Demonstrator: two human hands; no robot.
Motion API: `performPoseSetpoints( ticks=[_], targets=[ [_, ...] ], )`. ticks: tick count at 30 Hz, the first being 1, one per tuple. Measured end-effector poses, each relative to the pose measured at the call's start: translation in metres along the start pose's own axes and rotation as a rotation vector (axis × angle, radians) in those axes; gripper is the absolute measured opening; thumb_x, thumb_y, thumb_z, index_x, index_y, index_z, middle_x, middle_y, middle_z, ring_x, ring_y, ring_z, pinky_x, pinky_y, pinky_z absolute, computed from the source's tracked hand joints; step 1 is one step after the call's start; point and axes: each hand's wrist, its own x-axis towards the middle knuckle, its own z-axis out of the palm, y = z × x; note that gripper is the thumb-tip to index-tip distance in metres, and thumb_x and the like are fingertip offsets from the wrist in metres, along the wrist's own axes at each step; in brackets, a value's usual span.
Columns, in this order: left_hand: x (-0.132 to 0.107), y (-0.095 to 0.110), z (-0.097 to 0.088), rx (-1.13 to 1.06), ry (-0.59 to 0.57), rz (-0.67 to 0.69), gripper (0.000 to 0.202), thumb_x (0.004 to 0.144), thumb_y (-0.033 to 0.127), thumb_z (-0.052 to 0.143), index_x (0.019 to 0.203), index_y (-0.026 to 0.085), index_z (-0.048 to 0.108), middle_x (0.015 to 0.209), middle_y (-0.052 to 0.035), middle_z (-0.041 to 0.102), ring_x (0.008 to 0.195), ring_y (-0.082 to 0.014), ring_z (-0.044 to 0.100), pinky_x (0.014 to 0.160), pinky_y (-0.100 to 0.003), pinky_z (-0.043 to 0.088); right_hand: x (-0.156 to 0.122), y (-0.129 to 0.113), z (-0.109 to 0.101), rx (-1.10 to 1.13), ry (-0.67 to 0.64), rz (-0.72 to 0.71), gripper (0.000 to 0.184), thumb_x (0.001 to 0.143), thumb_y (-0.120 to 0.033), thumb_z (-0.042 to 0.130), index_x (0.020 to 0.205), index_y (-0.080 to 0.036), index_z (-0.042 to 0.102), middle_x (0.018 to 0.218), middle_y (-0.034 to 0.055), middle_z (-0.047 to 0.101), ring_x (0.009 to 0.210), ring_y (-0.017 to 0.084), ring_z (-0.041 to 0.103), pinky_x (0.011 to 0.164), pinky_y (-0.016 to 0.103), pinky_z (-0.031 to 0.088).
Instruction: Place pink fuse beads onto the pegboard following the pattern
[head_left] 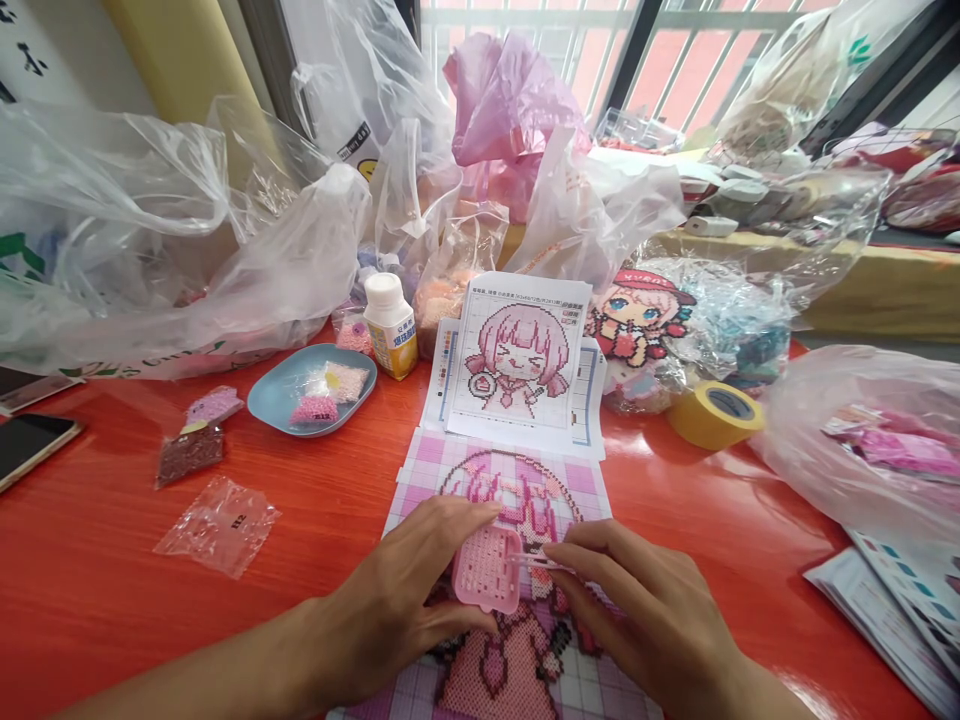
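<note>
The small clear plastic bag [217,525] lying flat on the red tabletop carries a short black code — it looks like "H2". The white-capped bottle with a yellow label [391,325] shows blue Chinese characters, too small to read. The printed paper pattern sheet with a pink-haired figure [517,355] has 1 line of fine print along its top edge and a small legend at its upper right — both illegible. A dark strip on the white plastic bag [352,150] seems to read "my day".
</note>
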Motion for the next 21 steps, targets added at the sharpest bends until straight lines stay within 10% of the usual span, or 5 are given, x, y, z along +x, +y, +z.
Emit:
performPoseSetpoints(
  ticks=[21],
  targets=[
    [0.0005,0.0,-0.0006,0.111,0.034,-0.051,0.057,0.088,0.039,0.057,0.137,0.018,0.035,0.121,-0.0113,0.061,0.119,-0.0211,0.056,0.105,-0.034,0.046,0.0,0.0022,-0.0032,0.003,0.007,0.024,0.012,0.092,-0.017,0.052,0.101,-0.016,0.06,0.084,0.0033,0.063,0.07,0.008,0.061,0.054,0.018,0.044]
  ],
)
